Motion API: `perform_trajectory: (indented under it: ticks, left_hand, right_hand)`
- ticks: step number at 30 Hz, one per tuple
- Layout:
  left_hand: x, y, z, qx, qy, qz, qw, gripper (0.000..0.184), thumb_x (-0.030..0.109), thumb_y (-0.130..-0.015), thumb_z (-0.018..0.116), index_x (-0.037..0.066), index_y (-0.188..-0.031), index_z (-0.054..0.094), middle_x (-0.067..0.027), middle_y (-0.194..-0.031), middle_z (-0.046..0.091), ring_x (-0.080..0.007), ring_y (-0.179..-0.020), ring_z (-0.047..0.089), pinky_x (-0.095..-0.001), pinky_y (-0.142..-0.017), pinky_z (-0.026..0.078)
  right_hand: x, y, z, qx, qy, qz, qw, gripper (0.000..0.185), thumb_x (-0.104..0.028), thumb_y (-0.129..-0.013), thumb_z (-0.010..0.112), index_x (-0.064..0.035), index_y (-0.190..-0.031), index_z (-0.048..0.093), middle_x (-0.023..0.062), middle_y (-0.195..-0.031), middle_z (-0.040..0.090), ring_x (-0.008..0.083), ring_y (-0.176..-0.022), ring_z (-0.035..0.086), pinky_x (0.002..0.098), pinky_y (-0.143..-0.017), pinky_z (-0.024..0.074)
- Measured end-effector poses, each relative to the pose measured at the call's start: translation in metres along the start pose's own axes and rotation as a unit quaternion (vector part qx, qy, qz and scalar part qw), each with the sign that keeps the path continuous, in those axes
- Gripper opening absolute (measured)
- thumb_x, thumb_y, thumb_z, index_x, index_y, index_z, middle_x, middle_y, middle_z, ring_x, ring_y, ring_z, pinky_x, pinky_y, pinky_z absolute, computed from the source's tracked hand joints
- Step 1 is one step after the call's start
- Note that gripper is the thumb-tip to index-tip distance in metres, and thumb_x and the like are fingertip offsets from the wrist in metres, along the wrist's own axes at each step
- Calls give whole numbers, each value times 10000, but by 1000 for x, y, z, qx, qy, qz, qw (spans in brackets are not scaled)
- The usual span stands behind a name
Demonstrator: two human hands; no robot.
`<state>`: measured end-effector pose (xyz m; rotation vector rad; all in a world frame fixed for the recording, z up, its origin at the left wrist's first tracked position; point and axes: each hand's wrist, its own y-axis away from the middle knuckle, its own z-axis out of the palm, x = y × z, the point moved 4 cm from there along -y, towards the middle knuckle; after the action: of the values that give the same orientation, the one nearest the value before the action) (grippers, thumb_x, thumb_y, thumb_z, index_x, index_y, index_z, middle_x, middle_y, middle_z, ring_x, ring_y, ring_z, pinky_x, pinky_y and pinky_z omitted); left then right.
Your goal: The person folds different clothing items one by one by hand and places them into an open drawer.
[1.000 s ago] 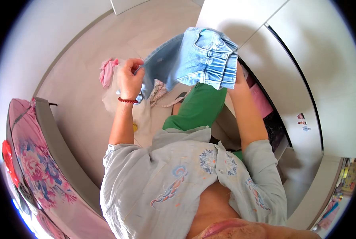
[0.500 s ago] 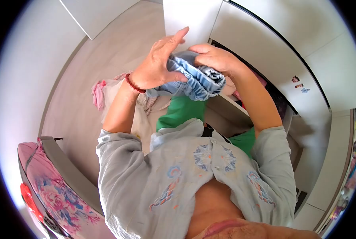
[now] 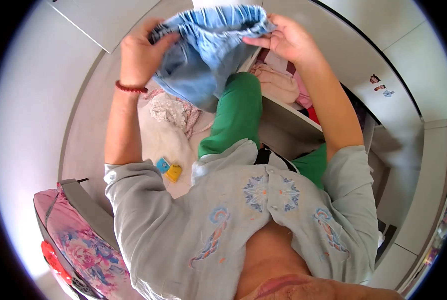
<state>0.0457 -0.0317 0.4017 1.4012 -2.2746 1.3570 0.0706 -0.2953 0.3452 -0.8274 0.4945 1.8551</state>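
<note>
A pair of light blue denim pants [image 3: 198, 65] with a gathered elastic waistband hangs stretched between my hands, waistband up. My left hand [image 3: 141, 55], with a red bracelet at the wrist, pinches the left end of the waistband between thumb and fingers. At the other end, my right hand [image 3: 291, 42] grips the waistband with its fingers bent around the edge. The cloth below droops over my green-trousered knee [image 3: 241, 100]. How far the legs hang down cannot be made out.
An open drawer [image 3: 288, 112] on the right holds pink and red clothes [image 3: 278, 82]. White and patterned clothes [image 3: 168, 120] lie on the floor at left, with a small blue packet [image 3: 163, 165] and a yellow one [image 3: 174, 173]. A pink floral case [image 3: 78, 230] stands lower left.
The denim pants were bunched up between my hands; now they are opened out and raised. My hands have moved apart, the left one leftward, and both now grip the waistband.
</note>
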Motion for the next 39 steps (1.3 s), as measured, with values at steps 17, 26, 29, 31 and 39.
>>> perform_trajectory:
  ticks: [17, 26, 29, 31, 39]
  left_hand:
    - [86, -118, -31, -95, -184, 215, 955, 189, 17, -641, 666, -4, -815, 596, -161, -781, 593, -301, -731, 568, -360, -662, 455]
    - [70, -157, -13, -216, -154, 202, 943, 201, 1, -802, 531, -41, -992, 580, -59, -928, 599, -140, -875, 551, -247, -823, 433]
    - [113, -150, -15, -98, -408, 325, 847, 112, 18, -679, 617, 26, -789, 636, -159, -790, 635, -318, -790, 606, -376, -703, 488]
    - [123, -160, -10, -70, -448, 254, 854, 112, 18, -690, 594, 34, -791, 640, -159, -804, 637, -324, -801, 609, -385, -704, 488]
    - [150, -180, -23, 20, -168, 176, 970, 181, -13, -667, 480, -21, -795, 609, -163, -680, 616, -275, -640, 608, -361, -581, 473]
  right_hand:
    - [-82, -6, 20, 204, 432, -156, 864, 183, -188, -828, 616, -6, -845, 604, 76, -626, 566, 178, -516, 572, 286, -457, 466]
    - [-131, 29, 57, 261, 685, -380, 564, 213, -218, -757, 644, -18, -693, 613, 160, -549, 541, 280, -497, 526, 384, -502, 400]
    - [-140, 32, 66, 244, 697, -488, 465, 198, -215, -752, 641, -26, -701, 612, 193, -586, 539, 323, -520, 512, 390, -516, 396]
    - [-148, 32, 73, 227, 688, -540, 428, 181, -170, -783, 621, -23, -680, 596, 128, -610, 552, 248, -512, 488, 347, -515, 383]
    - [-184, 44, 76, 184, 483, -489, 703, 111, -101, -841, 575, -11, -785, 606, -37, -676, 528, 45, -605, 445, 227, -524, 364]
